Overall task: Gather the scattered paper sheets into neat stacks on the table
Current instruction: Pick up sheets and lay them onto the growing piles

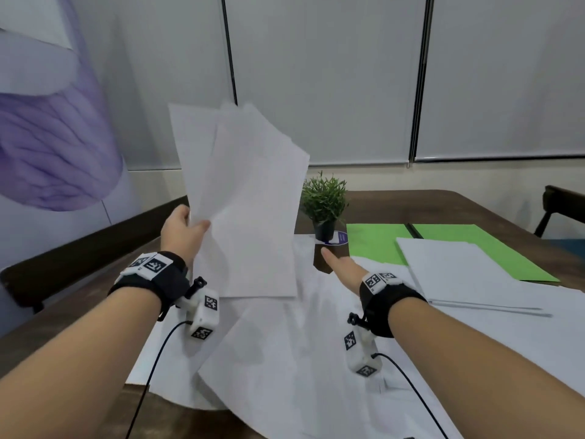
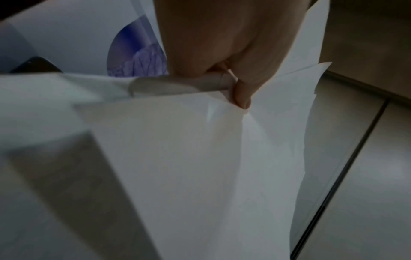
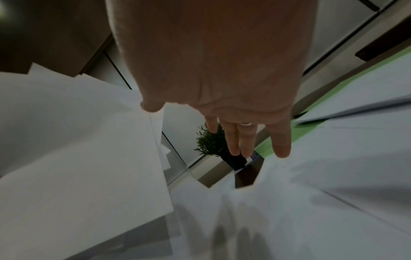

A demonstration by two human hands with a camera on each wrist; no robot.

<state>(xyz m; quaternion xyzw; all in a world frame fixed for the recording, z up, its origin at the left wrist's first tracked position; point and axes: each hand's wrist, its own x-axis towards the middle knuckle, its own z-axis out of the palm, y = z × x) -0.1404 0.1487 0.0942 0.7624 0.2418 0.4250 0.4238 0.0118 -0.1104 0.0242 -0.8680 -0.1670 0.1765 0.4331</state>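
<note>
My left hand (image 1: 183,229) holds a fanned bunch of white sheets (image 1: 243,198) upright above the table, thumb on the near face; in the left wrist view the left hand (image 2: 240,88) pinches the sheets (image 2: 200,167) at their edge. My right hand (image 1: 343,267) reaches forward with straight fingers (image 3: 246,140) over loose white sheets (image 1: 300,350) spread on the brown table (image 1: 443,204), and holds nothing. A neat stack of white paper (image 1: 459,274) lies to the right, partly on a green folder (image 1: 376,242).
A small potted plant (image 1: 324,201) stands at the table's middle, just beyond my right hand, on a round blue coaster (image 1: 340,238). A dark chair (image 1: 560,207) is at the far right. Wrist-camera cables trail over the near sheets.
</note>
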